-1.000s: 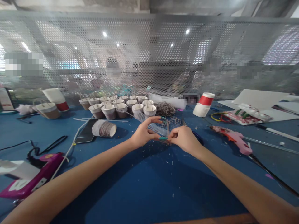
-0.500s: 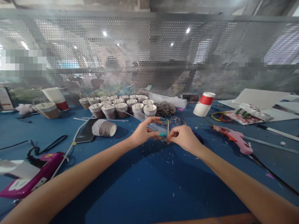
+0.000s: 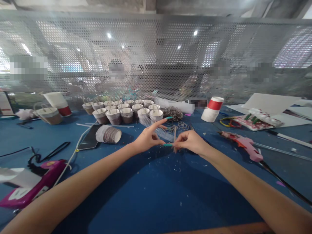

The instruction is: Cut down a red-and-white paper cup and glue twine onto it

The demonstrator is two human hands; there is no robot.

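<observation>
My right hand (image 3: 188, 141) pinches the lower end of a short, thin tan strip (image 3: 175, 134), which stands upright between both hands; whether it is cord or a stick I cannot tell. Teal tips cover the thumb and index finger of my left hand (image 3: 149, 138). Its fingers are spread, with the index raised and the thumb reaching close to the right fingertips. Whether that thumb touches the strip is unclear. Behind the hands lie a clear plastic wrap (image 3: 164, 134) and a tangle of grey-brown cord (image 3: 173, 113).
Several small cord-wrapped cups (image 3: 113, 116) with loop handles stand behind; one wrapped cup (image 3: 108, 134) lies on its side by a phone (image 3: 89, 139). A pink glue gun (image 3: 246, 146) rests right, near stacked paper cups (image 3: 212, 110). A magenta power strip (image 3: 36, 185) sits left.
My left index finger has lifted and spread away from the thumb, and the left hand has shifted slightly left. My right hand still pinches the tan strip at nearly the same spot.
</observation>
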